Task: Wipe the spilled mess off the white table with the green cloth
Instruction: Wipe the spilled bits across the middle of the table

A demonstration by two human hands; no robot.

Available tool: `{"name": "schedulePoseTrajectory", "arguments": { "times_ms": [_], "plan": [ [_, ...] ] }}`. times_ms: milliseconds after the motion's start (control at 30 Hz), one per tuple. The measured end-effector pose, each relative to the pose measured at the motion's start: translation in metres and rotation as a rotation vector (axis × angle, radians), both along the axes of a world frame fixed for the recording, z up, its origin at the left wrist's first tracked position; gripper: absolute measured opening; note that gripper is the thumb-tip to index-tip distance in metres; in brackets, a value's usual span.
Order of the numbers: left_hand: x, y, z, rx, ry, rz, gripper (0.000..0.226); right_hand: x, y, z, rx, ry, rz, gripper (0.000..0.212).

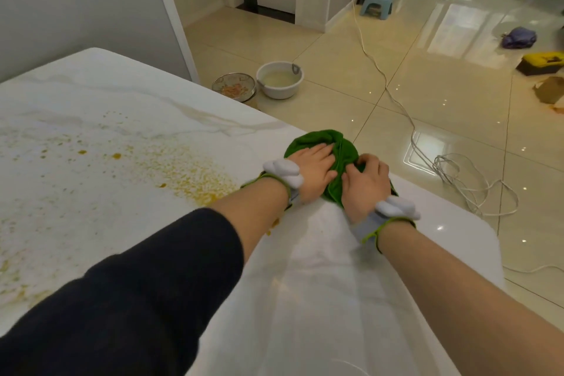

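A: Cloth location?
B: The cloth lies bunched at the table's far edge.
A: Hand states?
B: Left hand presses it, fingers straight. Right hand grips it, fingers curled.
A: Spill?
B: Left of the cloth, apart from it.

We have one view only, worn on the head, looking forward and steeply down along both forearms onto the white desk. It sits close above the left hand and right hand, and its wide angle also takes in the tiled floor beyond.
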State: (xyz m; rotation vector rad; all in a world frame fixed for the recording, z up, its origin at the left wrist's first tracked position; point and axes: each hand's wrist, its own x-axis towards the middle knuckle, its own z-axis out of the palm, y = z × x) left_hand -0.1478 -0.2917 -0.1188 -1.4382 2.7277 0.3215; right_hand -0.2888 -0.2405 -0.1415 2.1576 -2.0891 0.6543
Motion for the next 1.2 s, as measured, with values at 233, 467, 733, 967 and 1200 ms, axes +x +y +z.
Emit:
{"name": "schedulePoseTrajectory", "arguments": {
  "times_ms": [233,467,733,967,1200],
  "plan": [
    [0.027,0.006,-0.007,-0.053,0.125,-0.083,0.046,0.017,0.016,-0.009,-0.017,-0.010,0.066,0.027],
    [0.044,-0.006,-0.001,-0.057,0.115,-0.028,0.050,0.021,-0.006,-0.002,0.091,-0.001,0.092,0.046],
    [0.052,-0.007,0.010,-0.048,0.074,-0.058,0.042,0.043,0.000,0.017,0.001,0.155,0.180,0.034],
    [0.079,0.014,0.005,-0.020,0.191,-0.120,0.039,0.047,0.010,0.003,-0.022,0.100,0.286,0.040],
    [0.068,0.008,0.003,-0.087,0.174,-0.008,0.031,0.066,-0.009,-0.007,0.268,0.140,0.102,0.048]
  ]
}}
